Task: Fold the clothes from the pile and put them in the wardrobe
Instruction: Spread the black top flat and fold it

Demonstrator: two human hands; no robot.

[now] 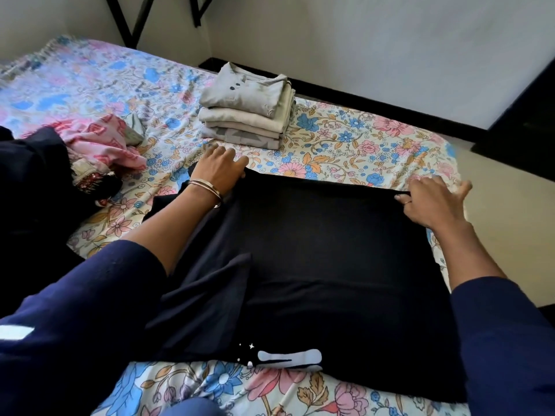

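Note:
A black garment lies spread flat on the floral bedsheet in front of me, with a white print near its front edge. My left hand holds its far left corner, fingers reaching over the edge. My right hand pinches its far right corner, the outer fingers spread. A stack of folded beige and grey shirts stands just beyond the left hand. The unfolded pile, dark clothes and a pink patterned piece, lies at the left.
The bed's right edge drops to a pale floor. A white wall with a black skirting runs behind the bed. Black metal legs stand at the far wall. No wardrobe is in view.

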